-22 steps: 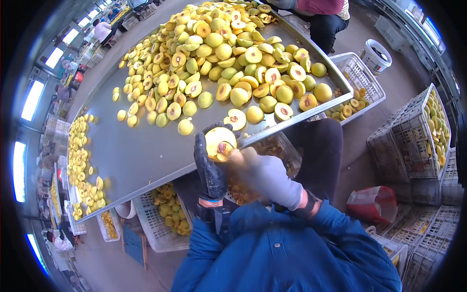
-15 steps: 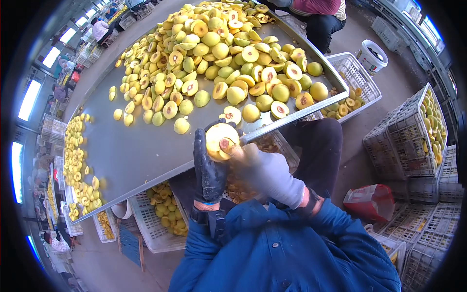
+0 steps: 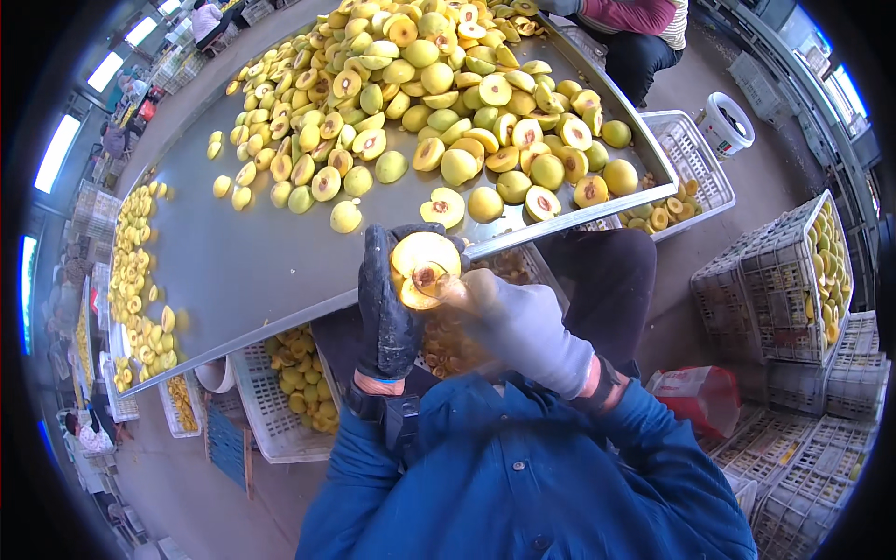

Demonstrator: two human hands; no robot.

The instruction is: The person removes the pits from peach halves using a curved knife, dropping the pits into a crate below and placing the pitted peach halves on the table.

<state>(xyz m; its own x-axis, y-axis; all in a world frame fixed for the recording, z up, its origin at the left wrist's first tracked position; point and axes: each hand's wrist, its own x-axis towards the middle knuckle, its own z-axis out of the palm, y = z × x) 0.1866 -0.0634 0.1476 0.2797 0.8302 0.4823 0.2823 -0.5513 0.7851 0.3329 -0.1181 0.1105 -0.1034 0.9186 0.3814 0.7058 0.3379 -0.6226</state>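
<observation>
Over the near edge of a metal table (image 3: 252, 271), my left hand (image 3: 385, 317), in a black glove, is closed around a yellow peach half (image 3: 420, 250), cut face up. Its middle shows a brown pit hollow. My right hand (image 3: 527, 327), in a pale grey glove, is closed with its fingertips at that hollow. Whatever the right fingers grip is blurred and hidden. Beyond my hands lies a large heap of peach halves (image 3: 457, 168), some cut side up; more halves (image 3: 140, 308) line the table's left side.
A white crate (image 3: 254, 397) of peach halves stands under the table's near edge. At right are stacked crates (image 3: 737, 299), a red and white bag (image 3: 700, 399) and a white bucket (image 3: 719, 140). Another person (image 3: 635, 33) sits beyond the table's far right.
The view has shifted slightly. The peach half now shows its pit hollow more openly, with my right fingertips still against it. My left hand keeps its hold.
</observation>
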